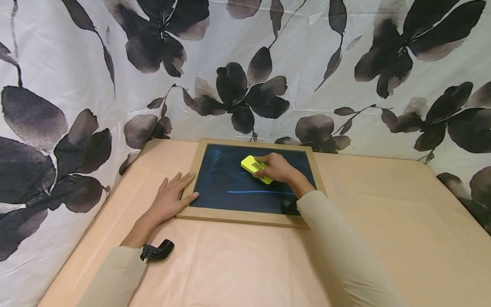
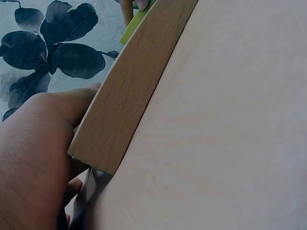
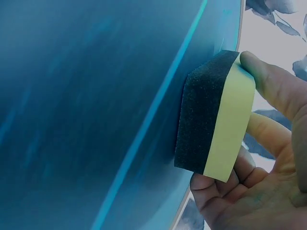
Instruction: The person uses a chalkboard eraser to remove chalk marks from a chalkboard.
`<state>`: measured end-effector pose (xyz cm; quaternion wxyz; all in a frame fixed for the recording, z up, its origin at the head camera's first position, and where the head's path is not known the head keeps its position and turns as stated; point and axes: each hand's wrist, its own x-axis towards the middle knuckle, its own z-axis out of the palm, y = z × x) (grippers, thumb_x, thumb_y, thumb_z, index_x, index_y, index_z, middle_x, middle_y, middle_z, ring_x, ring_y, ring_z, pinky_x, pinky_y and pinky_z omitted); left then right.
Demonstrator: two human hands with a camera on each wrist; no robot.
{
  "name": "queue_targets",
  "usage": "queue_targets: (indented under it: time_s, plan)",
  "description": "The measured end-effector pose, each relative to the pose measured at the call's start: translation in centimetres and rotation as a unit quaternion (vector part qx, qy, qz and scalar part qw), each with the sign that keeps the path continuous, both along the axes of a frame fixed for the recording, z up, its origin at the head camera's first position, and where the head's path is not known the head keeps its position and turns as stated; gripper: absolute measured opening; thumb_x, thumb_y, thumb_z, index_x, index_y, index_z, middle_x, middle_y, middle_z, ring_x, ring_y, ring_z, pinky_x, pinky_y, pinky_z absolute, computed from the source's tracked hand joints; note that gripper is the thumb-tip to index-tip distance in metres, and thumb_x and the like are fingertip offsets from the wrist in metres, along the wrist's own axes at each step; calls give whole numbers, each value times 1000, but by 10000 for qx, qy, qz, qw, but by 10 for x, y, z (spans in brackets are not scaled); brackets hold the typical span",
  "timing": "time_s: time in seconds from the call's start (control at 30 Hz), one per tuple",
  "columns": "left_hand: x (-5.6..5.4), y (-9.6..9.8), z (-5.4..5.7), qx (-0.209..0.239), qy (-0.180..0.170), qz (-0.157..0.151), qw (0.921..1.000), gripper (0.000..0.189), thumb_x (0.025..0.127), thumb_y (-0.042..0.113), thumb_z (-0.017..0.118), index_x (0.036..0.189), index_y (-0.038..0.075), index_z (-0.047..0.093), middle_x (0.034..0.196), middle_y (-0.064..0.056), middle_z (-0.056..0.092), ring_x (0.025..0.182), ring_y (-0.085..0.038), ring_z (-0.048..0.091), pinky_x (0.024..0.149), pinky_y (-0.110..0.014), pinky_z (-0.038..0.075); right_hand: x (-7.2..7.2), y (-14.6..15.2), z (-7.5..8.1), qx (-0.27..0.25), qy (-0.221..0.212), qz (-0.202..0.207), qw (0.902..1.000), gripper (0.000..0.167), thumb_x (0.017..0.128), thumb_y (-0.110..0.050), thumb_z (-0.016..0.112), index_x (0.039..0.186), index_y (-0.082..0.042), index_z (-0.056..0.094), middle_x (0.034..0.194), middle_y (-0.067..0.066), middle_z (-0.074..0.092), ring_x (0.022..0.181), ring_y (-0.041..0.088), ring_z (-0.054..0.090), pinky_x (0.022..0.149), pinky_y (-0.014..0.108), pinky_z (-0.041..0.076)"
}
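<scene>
A blackboard [image 1: 215,170] in a light wooden frame [image 1: 245,218] lies on the table, with one blue chalk line [image 1: 261,192] across its lower part and faint blue smears above. My right hand [image 1: 279,167] grips a yellow eraser [image 1: 251,164] over the upper middle of the board. The right wrist view shows the eraser's dark felt side [image 3: 199,112] against the board, with thumb and fingers around the yellow back. At the board's left edge my left hand [image 1: 170,198] rests with fingers spread, its thumb over the frame. The left wrist view shows that hand [image 2: 38,148] at the frame's corner.
Light brown paper-like covering [image 1: 383,221] spreads over the table around the board. Behind and to the left hangs a white curtain [image 1: 307,51] with dark flowers, close to the board's far edge. A black wrist device [image 1: 158,250] sits at the left sleeve.
</scene>
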<state>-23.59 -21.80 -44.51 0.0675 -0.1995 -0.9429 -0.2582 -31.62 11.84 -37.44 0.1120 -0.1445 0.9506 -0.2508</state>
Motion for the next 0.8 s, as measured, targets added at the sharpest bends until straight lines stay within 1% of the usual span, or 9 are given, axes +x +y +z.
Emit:
queue_targets:
  time_s: [0.2, 0.47, 0.53, 0.67, 0.8]
  plan:
    - [-1, 1, 1, -9, -53, -15, 10000, 70, 93, 44, 58, 149, 9, 34, 150, -18, 34, 141, -39, 18, 109, -62, 2, -1, -13, 1, -28, -70, 210, 9997, 66, 83, -30, 75, 141, -13, 49, 131, 13, 56, 97, 26, 51, 80, 34, 43]
    - [-1, 0, 1, 20, -17, 16, 10000, 70, 93, 44, 59, 149, 8, 35, 149, -19, 35, 141, -40, 19, 109, -63, 3, -1, -31, 3, 12, -69, 554, 9984, 65, 84, -29, 75, 141, -14, 48, 134, 13, 55, 99, 25, 50, 84, 35, 42]
    - [-1, 0, 1, 21, -5, 23, 10000, 70, 93, 44, 58, 149, 9, 35, 149, -18, 35, 141, -40, 19, 109, -63, 3, 0, -33, 3, 23, -106, 627, 9980, 65, 84, -29, 74, 142, -15, 48, 133, 13, 54, 101, 25, 49, 86, 36, 42]
    - [1, 0, 0, 42, 24, 35, 10000, 70, 93, 44, 58, 149, 9, 36, 149, -18, 35, 141, -40, 20, 108, -64, 3, 4, -36, 6, 132, -282, 777, 9965, 65, 86, -28, 73, 143, -18, 46, 129, 15, 48, 105, 26, 42, 91, 39, 38]
    - [2, 1, 0, 31, 46, 30, 10000, 70, 93, 44, 59, 149, 9, 36, 149, -18, 36, 140, -40, 20, 108, -64, 3, 9, -37, 10, 343, -380, 965, 9940, 64, 86, -28, 72, 144, -21, 45, 122, 13, 44, 105, 26, 39, 90, 40, 37]
